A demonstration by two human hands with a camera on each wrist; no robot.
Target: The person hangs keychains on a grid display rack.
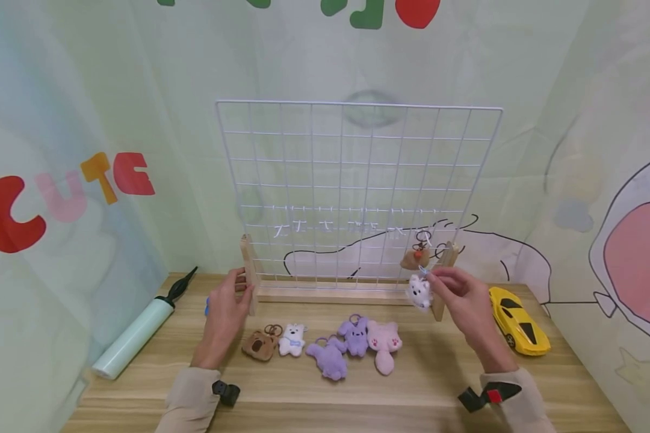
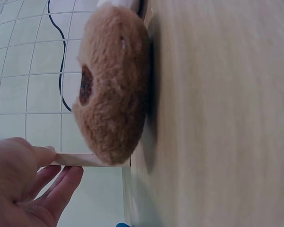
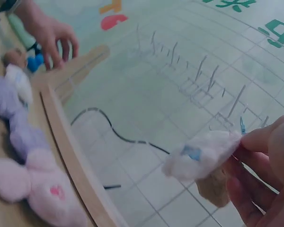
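Note:
My right hand (image 1: pixel 463 297) pinches a small white plush keychain (image 1: pixel 419 292) by its light blue loop at the top, in front of the right end of a white wire grid rack (image 1: pixel 352 174). A brown plush keychain (image 1: pixel 414 258) hangs on the rack just behind it. In the right wrist view the white plush (image 3: pixel 199 153) shows a blue patch. At the rack's other end my left hand (image 1: pixel 229 307) grips the wooden upright (image 1: pixel 251 270) between thumb and fingers. The left wrist view shows that hand (image 2: pixel 33 182) behind a brown bear plush (image 2: pixel 114 85).
On the table lie a brown bear keychain (image 1: pixel 260 345), a white bear (image 1: pixel 292 340), two purple plushes (image 1: pixel 329 358) and a pink one (image 1: pixel 384 346). A pale green pump (image 1: pixel 135 337) lies left, a yellow toy car (image 1: pixel 518 322) right. Several white hooks (image 1: pixel 325 225) line the grid.

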